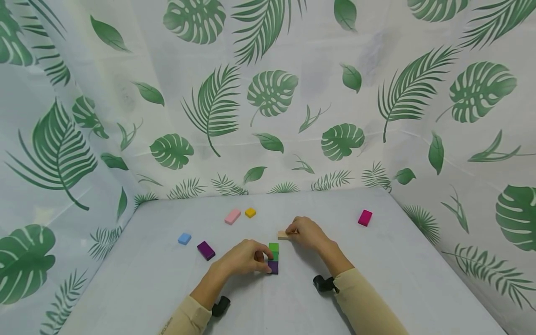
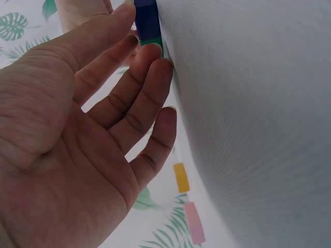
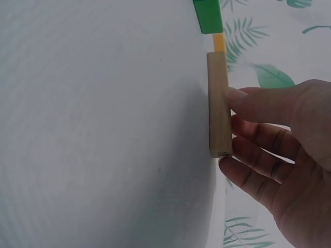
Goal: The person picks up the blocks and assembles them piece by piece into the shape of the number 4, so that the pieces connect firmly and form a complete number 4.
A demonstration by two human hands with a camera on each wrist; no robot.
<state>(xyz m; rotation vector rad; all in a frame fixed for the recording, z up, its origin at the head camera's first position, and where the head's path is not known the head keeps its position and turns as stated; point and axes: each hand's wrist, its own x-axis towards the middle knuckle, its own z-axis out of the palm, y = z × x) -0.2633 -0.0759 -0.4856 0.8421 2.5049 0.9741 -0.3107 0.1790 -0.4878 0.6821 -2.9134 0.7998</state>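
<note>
In the head view a dark purple block [image 1: 273, 267] stands at the near end of a short row, with green blocks [image 1: 273, 247] directly beyond it. My left hand [image 1: 244, 257] is at the row's left side, thumb and index finger bent against the purple block and the green one behind it. The left wrist view shows the purple block [image 2: 147, 20] by the thumb tip. Farther off to the right, my right hand [image 1: 309, 233] pinches a plain wooden block [image 1: 283, 235]. That long wooden block [image 3: 219, 106] lies along the tabletop between thumb and fingers.
A pink block [image 1: 232, 217] and a yellow block [image 1: 250, 212] lie at the back. To the left are a light blue block [image 1: 184, 238] and a plum block [image 1: 206, 250]. A magenta block [image 1: 365, 217] lies back right. Leaf-patterned curtains [image 1: 310, 88] surround the white table [image 1: 138, 279].
</note>
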